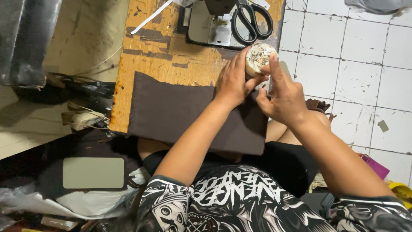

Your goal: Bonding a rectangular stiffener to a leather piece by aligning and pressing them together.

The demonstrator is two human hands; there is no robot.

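A small jar (260,57) is gripped at upper centre by the left hand (234,81); the right hand's (285,96) fingers (274,71) are closed on its right side.

The table (167,47) is worn wood, its orange varnish scratched and peeled to dark patches. On its near edge lies matt brown cloth (180,114), smooth and flat. At the far edge black-handled scissors (251,19) look glossy, on a dull metal plate (206,28). The jar (259,58) between both hands has a crusted, rough top. The floor (352,56) tiles are glazed white, stained.
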